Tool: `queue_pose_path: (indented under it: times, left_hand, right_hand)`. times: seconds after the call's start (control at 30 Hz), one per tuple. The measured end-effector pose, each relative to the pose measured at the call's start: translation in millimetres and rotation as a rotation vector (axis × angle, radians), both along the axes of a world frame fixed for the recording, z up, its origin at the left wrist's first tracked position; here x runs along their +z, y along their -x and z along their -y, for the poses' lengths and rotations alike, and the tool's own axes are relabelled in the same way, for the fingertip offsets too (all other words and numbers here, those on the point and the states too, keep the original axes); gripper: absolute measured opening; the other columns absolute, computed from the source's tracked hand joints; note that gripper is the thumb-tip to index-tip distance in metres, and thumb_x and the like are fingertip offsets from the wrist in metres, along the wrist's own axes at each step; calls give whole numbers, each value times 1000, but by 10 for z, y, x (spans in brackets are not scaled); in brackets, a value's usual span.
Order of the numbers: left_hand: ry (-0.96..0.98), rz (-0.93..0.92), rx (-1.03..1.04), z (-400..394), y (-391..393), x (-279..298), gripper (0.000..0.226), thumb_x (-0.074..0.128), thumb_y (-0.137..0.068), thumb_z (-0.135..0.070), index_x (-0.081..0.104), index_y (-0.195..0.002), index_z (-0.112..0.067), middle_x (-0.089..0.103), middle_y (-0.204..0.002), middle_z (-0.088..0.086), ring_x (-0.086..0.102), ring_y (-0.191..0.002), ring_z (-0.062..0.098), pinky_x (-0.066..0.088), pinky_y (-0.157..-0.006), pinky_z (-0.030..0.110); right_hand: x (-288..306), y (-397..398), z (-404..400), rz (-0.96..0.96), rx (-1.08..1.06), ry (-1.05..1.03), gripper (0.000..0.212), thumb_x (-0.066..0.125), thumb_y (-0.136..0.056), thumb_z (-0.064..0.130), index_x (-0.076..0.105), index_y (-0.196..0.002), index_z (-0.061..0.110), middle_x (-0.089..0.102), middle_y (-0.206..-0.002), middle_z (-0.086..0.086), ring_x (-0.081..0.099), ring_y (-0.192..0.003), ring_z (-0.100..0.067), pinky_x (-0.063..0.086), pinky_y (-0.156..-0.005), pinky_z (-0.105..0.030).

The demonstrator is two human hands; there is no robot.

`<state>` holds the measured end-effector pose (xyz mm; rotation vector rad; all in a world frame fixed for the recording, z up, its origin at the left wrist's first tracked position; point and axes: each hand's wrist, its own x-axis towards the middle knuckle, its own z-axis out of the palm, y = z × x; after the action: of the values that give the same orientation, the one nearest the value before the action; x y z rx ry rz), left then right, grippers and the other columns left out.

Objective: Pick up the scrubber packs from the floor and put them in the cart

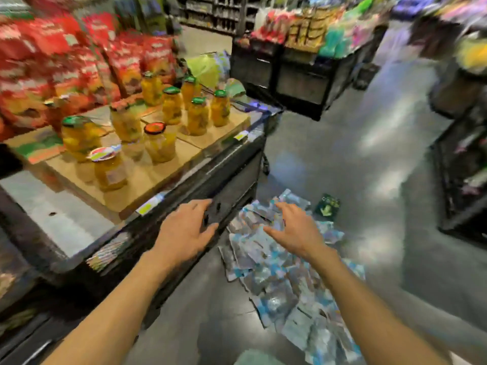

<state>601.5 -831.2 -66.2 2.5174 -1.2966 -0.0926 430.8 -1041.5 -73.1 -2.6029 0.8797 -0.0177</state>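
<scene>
A heap of pale blue and silver scrubber packs (279,275) lies spread on the grey floor beside a dark display counter. My right hand (295,227) hovers above the far end of the heap, fingers spread, holding nothing. My left hand (184,230) is stretched out level with it, to the left, over the counter's dark edge, also with fingers apart and nothing in it. One dark green pack (328,206) lies apart at the heap's far side. I see no cart that I can tell for sure; the picture is blurred.
The display counter (210,164) on the left carries several jars of yellow fruit (160,143) on cardboard, with red bags (66,56) behind. Dark shelving (297,75) stands ahead and more racks (463,164) on the right. Grey floor (355,154) runs between them.
</scene>
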Motion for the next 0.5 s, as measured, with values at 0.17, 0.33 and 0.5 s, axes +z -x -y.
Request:
queue_pose_path:
  times: [0.17, 0.33, 0.5]
  left_hand:
    - [-47, -14, -258, 1463, 402, -76, 66, 59, -97, -48, 40, -154, -21, 51, -151, 5, 51, -135, 29, 46, -103, 41]
    - [-89, -74, -508, 2504, 900, -292, 65, 61, -96, -46, 44, -152, -18, 57, -144, 5, 56, -129, 29, 49, -100, 41]
    - [-57, -196, -579, 3301, 1109, -569, 67, 60, -98, -46, 38, -155, -18, 50, -152, 9, 50, -136, 32, 45, -106, 45]
  right_hand:
    - [-33, 1023, 865, -9, -301, -9, 74, 64, -92, 57, 43, -153, 19, 48, -155, -7, 45, -142, -30, 37, -115, -40]
    - [-185, 1889, 1288, -20, -603, -111, 75, 63, -96, 54, 38, -155, 16, 39, -160, -9, 37, -146, -30, 32, -117, -39]
    - [-381, 2271, 1396, -71, -794, -186, 73, 63, -97, 51, 35, -157, 21, 40, -160, -5, 36, -147, -26, 32, -112, -32]
